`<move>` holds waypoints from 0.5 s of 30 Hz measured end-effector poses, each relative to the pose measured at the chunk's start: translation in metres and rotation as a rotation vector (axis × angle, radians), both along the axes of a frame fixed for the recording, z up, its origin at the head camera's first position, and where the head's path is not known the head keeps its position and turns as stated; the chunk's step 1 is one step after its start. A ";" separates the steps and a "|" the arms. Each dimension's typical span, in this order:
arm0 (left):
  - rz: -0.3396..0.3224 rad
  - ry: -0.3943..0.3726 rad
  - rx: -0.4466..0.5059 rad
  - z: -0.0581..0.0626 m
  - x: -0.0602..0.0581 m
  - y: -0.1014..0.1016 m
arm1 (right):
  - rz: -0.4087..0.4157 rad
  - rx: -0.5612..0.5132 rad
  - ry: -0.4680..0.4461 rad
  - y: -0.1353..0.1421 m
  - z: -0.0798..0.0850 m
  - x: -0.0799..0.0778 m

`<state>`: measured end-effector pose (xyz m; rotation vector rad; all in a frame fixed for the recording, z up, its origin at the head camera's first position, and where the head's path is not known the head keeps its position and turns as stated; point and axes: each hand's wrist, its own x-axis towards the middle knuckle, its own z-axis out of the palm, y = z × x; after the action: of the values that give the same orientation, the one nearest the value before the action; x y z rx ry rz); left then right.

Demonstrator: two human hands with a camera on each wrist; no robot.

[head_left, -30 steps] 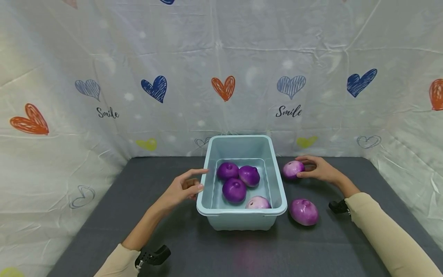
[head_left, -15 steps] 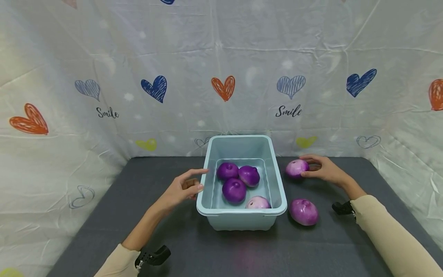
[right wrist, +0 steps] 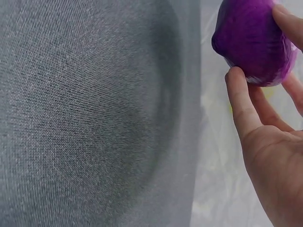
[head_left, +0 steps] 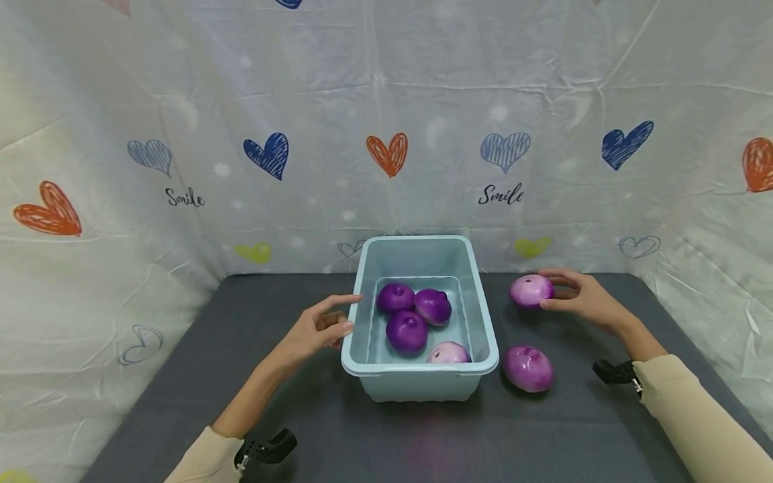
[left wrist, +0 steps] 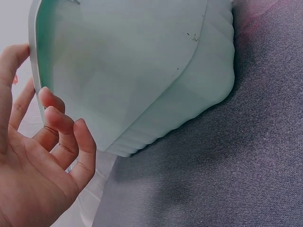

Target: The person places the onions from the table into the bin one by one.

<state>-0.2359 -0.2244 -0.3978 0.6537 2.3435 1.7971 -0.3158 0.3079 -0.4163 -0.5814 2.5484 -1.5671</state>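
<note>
My right hand [head_left: 588, 303] holds a purple onion [head_left: 531, 291] between thumb and fingers, to the right of the bin. In the right wrist view this onion [right wrist: 255, 40] appears off the table, its pointed end facing left. My left hand [head_left: 317, 327] is at the left side of a pale blue plastic bin [head_left: 419, 369]. Its index finger and thumb touch the bin's rim, while the other fingers curl loosely beside the outer wall [left wrist: 128, 71]. Inside the bin lie three dark purple onions [head_left: 407, 332] and one pale pink-purple onion [head_left: 448, 353].
Another purple onion [head_left: 528, 369] lies on the dark grey tabletop [head_left: 302, 416], close to the bin's right front corner. Behind the table hangs a white curtain [head_left: 326, 80] printed with hearts. Black bands [head_left: 616, 372] are worn on both wrists.
My right hand has moved to the right, away from the bin, carrying the onion, which has turned to show its pale end. The left hand and bin have stayed put.
</note>
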 end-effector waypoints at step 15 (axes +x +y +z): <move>-0.019 0.001 0.013 -0.001 -0.001 -0.001 | -0.010 -0.111 0.011 0.002 0.017 0.027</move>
<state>-0.2367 -0.2254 -0.3983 0.6761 2.3200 1.8066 -0.2891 0.3095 -0.3989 -0.5907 2.4891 -1.7220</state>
